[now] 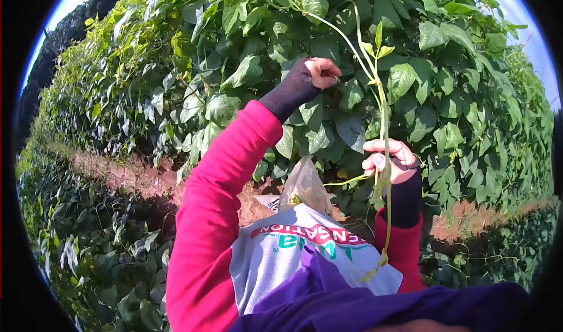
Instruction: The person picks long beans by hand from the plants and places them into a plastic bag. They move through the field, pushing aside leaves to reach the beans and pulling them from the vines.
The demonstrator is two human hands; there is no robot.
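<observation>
My left hand [321, 73], in a dark fingerless glove, is raised against the leaves of a climbing plant [246, 71]. Its fingers are curled together, and what they pinch, if anything, is too small to make out. Lower and to the right, my right hand [392, 159] has its fingers bent closed. A thin yellow-green stalk [347, 182], perhaps a bean pod, sticks out leftward from it. Long pale green vine stems [383, 115] hang from the foliage, crossing in front of my right hand and reaching down before my shirt.
A translucent plastic bag [306, 185] is in front of my waist, with some yellow-green bits visible. The tall leafy wall stretches to both sides. Reddish soil [126, 176] shows along its foot, and low leafy plants [105, 238] grow at the left and right.
</observation>
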